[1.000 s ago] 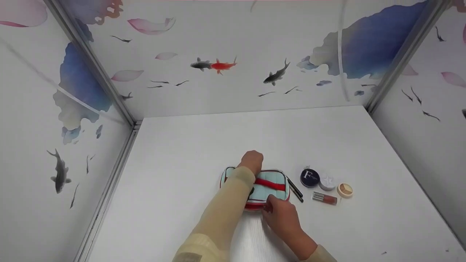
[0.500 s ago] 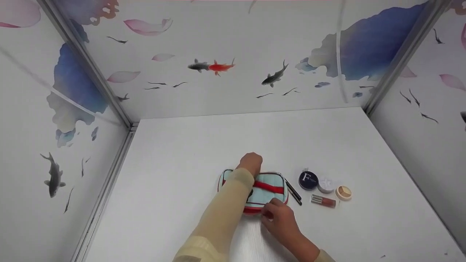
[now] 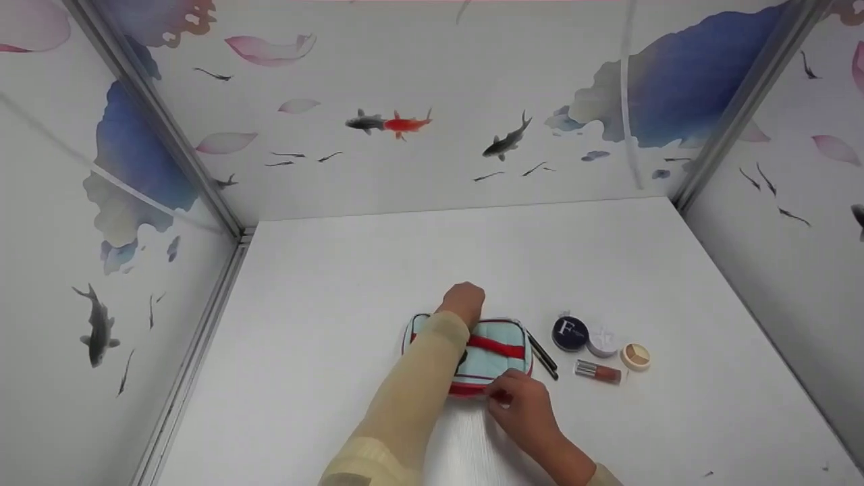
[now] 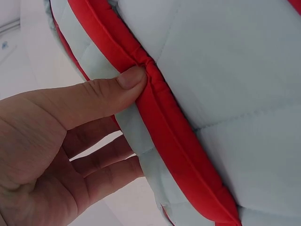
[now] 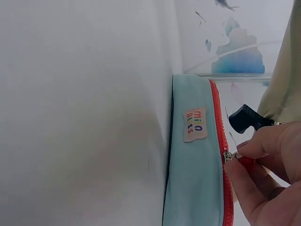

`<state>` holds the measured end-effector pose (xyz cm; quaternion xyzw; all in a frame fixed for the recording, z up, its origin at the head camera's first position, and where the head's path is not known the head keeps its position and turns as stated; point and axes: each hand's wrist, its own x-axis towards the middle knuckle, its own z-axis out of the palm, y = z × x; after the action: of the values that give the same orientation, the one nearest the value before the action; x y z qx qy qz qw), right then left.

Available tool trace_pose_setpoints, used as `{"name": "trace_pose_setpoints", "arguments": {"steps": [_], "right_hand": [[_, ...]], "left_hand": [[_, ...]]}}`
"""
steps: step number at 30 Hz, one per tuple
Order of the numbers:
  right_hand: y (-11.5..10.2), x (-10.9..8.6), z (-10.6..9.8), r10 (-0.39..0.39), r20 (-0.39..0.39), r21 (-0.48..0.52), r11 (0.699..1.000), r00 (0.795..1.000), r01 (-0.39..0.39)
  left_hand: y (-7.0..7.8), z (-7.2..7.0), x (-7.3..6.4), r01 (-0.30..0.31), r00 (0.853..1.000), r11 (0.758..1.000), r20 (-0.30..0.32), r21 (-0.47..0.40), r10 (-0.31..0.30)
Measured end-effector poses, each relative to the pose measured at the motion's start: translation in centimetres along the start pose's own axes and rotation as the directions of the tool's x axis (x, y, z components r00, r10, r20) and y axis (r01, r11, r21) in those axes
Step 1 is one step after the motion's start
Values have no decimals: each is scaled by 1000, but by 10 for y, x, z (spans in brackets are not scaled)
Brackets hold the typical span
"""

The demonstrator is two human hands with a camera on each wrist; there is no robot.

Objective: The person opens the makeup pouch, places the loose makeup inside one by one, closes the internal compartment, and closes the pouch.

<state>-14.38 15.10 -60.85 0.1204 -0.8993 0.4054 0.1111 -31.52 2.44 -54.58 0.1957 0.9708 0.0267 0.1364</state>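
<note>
A light blue quilted makeup bag (image 3: 503, 368) with red trim and a red top handle (image 3: 498, 347) lies on the white table. My left hand (image 3: 464, 300) reaches across it to the far side. In the left wrist view its thumb presses the red piping (image 4: 160, 113), with the other fingers behind the bag's side wall. My right hand (image 3: 526, 405) is at the near right corner. In the right wrist view its thumb and forefinger pinch the zipper pull (image 5: 230, 156) on the red zipper (image 5: 217, 110). A black tag (image 5: 247, 118) sticks out above that thumb.
Right of the bag lie two dark pencils (image 3: 543, 356). Farther right are a dark blue round case (image 3: 570, 333), a white round case (image 3: 603, 341), a small pan of beige shades (image 3: 636, 356) and a lip gloss tube (image 3: 597, 372). Printed walls enclose the table.
The head view has shifted slightly. My right hand has edged a little to the right along the bag's near side. The left hand keeps its place on the far side.
</note>
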Motion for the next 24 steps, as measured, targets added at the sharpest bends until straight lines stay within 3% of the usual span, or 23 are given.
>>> {"name": "trace_pose_setpoints", "arguments": {"steps": [10,19,24], "right_hand": [[5,-1,-4,13,11,21,1000,1000,-13],[8,0,-8,45,14,-4,999,999,-45],[6,0,-10,62,23,-16,998,998,-62]], "left_hand": [[-2,5,5,16,1000,1000,20,14,-16],[-1,10,10,14,1000,1000,-21,7,-14],[0,9,6,25,999,1000,-20,5,-25]]}}
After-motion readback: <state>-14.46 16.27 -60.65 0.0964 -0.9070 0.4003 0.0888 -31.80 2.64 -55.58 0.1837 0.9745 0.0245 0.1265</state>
